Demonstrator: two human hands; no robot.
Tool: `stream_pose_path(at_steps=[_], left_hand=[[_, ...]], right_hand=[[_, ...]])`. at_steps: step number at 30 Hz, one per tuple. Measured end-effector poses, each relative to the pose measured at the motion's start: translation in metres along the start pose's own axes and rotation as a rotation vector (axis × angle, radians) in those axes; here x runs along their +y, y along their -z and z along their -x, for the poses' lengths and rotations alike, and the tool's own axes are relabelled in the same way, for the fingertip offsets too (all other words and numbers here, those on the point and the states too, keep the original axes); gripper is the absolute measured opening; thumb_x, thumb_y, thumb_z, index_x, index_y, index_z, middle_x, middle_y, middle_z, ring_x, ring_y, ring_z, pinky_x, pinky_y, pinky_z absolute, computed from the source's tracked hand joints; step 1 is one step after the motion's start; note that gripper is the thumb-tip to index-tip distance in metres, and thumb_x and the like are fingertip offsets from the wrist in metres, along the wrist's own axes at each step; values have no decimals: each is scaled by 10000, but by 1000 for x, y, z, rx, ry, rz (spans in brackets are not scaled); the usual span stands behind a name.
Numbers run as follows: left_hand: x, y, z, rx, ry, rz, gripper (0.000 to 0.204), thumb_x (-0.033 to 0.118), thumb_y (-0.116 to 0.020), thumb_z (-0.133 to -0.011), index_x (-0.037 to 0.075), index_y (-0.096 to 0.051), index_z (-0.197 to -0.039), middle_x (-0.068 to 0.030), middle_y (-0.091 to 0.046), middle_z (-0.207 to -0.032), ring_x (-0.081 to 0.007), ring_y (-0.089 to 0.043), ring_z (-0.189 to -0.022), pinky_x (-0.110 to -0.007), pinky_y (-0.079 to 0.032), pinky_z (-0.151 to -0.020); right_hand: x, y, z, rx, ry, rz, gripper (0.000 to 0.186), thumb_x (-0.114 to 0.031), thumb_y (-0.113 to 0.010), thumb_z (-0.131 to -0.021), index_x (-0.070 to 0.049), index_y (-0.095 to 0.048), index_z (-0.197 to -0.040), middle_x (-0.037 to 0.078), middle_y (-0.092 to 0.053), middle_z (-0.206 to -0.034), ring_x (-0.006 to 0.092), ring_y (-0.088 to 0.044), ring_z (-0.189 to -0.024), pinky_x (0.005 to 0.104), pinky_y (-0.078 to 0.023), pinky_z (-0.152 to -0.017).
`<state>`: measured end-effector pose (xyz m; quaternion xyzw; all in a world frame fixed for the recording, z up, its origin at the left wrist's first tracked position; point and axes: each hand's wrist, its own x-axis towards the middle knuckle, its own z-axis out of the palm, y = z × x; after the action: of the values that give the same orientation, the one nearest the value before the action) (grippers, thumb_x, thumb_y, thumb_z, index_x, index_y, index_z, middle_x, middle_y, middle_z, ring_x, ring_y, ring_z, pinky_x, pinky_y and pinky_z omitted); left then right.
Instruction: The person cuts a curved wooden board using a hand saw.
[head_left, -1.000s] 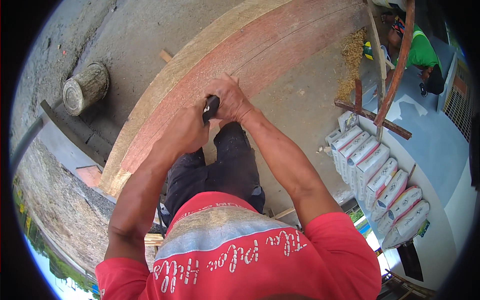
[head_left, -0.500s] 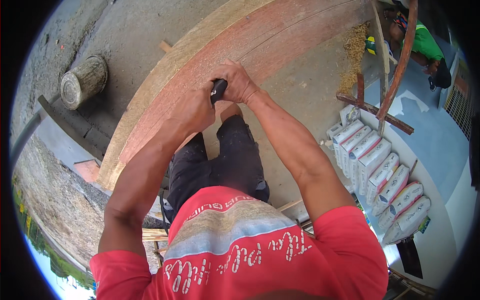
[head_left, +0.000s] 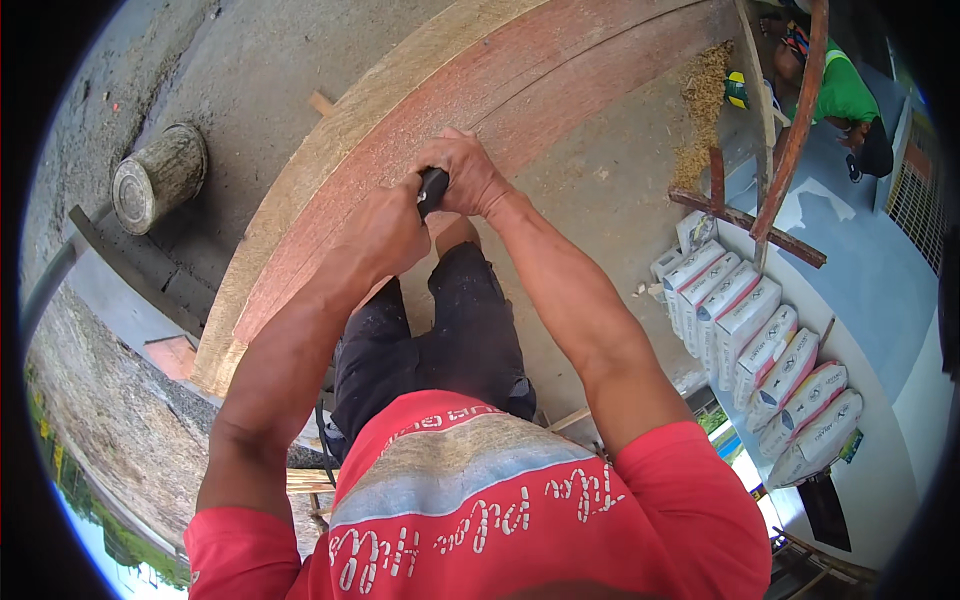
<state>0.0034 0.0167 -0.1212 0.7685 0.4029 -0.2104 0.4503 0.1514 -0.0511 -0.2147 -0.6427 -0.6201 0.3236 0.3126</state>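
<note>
My left hand (head_left: 395, 225) and my right hand (head_left: 463, 172) are closed round a small black tool (head_left: 432, 188), mostly hidden by my fingers. The right hand is higher and further right, the left just below it. The tool is at the near edge of a long wooden plank (head_left: 510, 85) with a reddish face and a long dark line or crack along it. A paler strip of wood (head_left: 275, 225) runs along its far side. My knee and dark shorts are below my hands, close to the plank.
A dirty bucket (head_left: 160, 178) lies tipped on concrete at left. A co-worker in green (head_left: 845, 90) crouches at top right beside wood shavings (head_left: 705, 115). Rough timber pieces (head_left: 790, 160) stand near them. Several white bags (head_left: 760, 360) line the right side, beside a grey-blue surface.
Compared with one second ago, both my hands and the black tool sit slightly higher and further right along the plank. The grip looks the same. The co-worker's head has shifted a little.
</note>
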Motion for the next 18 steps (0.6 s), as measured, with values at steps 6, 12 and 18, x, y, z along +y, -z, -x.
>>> stream_pose_path(at_steps=[6, 12, 18], left_hand=[[21, 59, 138, -139, 123, 79, 470, 6, -642, -812, -14, -583, -1277, -317, -670, -855, -517, -653, -834, -529, -514, -748], [-6, 50, 167, -92, 96, 70, 488, 43, -648, -794, -4, -557, -1271, -330, -665, -816, -489, -683, -782, -553, -537, -719], [-7, -2, 22, -49, 12, 42, 380, 55, -614, -815, -50, -594, -1180, -343, -659, -835, -498, -671, -836, -555, -527, -729]], right_hand=[[-128, 12, 37, -114, 64, -236, 250, -262, -843, -632, -185, -699, -821, -28, -638, -828, 245, -576, -895, 418, -402, -878], [-154, -10, 43, 4, 138, -225, 260, -240, -807, -597, -187, -688, -822, -15, -618, -823, 240, -578, -915, 419, -386, -915], [-11, -6, 15, -61, -8, 34, 247, -294, -848, -607, -205, -687, -772, -17, -657, -818, 260, -588, -875, 415, -426, -863]])
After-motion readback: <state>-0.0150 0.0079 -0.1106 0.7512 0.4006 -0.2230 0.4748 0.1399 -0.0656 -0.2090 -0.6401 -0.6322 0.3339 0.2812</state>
